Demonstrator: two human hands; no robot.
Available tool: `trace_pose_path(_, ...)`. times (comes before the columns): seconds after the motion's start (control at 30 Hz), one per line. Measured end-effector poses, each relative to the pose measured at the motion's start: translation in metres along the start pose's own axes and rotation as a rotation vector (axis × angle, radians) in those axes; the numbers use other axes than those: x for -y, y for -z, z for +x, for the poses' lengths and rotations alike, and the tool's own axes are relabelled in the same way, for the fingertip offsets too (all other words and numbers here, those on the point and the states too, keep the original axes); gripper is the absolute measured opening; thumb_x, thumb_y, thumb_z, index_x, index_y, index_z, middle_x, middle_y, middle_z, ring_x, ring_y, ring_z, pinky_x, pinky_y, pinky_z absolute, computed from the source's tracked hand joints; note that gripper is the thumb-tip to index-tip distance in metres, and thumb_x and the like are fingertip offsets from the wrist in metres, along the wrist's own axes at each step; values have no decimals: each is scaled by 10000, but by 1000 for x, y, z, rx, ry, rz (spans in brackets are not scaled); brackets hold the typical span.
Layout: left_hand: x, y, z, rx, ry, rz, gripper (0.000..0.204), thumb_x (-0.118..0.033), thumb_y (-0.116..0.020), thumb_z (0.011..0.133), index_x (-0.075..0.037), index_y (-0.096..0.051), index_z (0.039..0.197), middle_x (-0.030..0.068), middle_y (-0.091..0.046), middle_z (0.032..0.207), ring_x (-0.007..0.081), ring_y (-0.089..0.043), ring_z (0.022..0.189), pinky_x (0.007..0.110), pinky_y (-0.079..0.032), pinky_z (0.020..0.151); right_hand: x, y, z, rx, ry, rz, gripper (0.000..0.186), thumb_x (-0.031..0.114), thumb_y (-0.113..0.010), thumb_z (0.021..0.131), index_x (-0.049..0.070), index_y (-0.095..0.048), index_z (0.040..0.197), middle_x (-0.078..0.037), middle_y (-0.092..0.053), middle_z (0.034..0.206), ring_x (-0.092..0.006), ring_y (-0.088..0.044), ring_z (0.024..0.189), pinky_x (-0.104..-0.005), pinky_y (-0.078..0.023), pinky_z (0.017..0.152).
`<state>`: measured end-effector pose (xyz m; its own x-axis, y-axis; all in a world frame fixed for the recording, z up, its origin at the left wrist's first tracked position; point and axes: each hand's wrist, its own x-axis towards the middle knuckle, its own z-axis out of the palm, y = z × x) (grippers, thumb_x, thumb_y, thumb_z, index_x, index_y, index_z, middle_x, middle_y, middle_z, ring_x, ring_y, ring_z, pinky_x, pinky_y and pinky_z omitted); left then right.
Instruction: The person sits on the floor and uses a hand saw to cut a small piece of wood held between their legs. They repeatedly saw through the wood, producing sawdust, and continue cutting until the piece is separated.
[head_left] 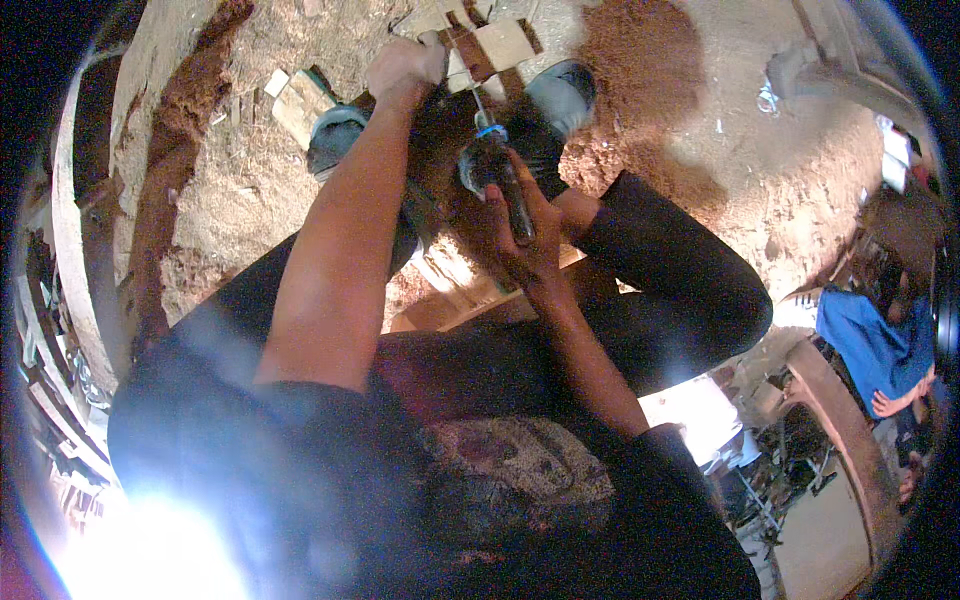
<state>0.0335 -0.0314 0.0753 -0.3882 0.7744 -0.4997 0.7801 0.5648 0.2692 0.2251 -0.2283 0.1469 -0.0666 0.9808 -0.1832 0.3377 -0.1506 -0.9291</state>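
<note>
My right hand (528, 225) is wrapped round a dark power drill (484, 162) with a blue ring near its front. The drill's thin metal bit (478, 98) points away from me, its tip at the near edge of a pale wooden block (505, 43). A reddish-brown strip crosses the wood. Beside the block, to its left, my left hand (408, 68) is closed in a fist. What its fingers hold, if anything, is hidden. Both hands are out between my two shoes, over the ground.
A pale wood offcut (300, 105) lies by my left shoe (338, 135); my right shoe (562, 95) is beside the block. Brown sawdust (635, 150) covers the ground. Wooden pieces (450, 290) lie under my legs. At the right are a blue cloth (868, 345) and another person's hand (900, 395).
</note>
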Motion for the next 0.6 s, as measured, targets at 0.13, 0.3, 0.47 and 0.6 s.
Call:
trace_pose_path(0.13,5,-2,-2,18,-30,-6,751,-565,-355,962,42,-683,1257,290,-656,1302,411,-637,1244,495,-484,1062,7,-2,-10,-30,-28,-130,535,246,-647,1013,6,-508,1470,-212,-754,1033,-258,-745,836,-365,-585,778)
trace_pose_path(0.3,29,26,-16,-26,-18,70,769,-595,-330,991,35,-718,1201,313,-679,1230,440,-655,1198,502,-485,1050,25,-19,-21,-14,-1,-109,540,266,-654,1015,-11,-519,1458,-189,-754,998,-220,-735,809,-355,-581,759)
trace_pose_path(0.47,38,23,-14,-16,-99,96,781,-588,-305,996,48,-719,1181,333,-672,1217,463,-649,1189,510,-483,1049,29,-16,-18,27,-11,-142,520,258,-654,1019,-37,-543,1433,-150,-734,941,-163,-694,794,-338,-564,744)
trace_pose_path(0.6,75,3,26,-55,-206,159,780,-582,-284,1005,48,-701,1198,331,-660,1242,473,-643,1190,534,-475,1054,37,-23,-13,79,-39,-88,505,247,-656,1018,-46,-557,1416,-116,-699,820,-133,-658,711,-338,-554,683)
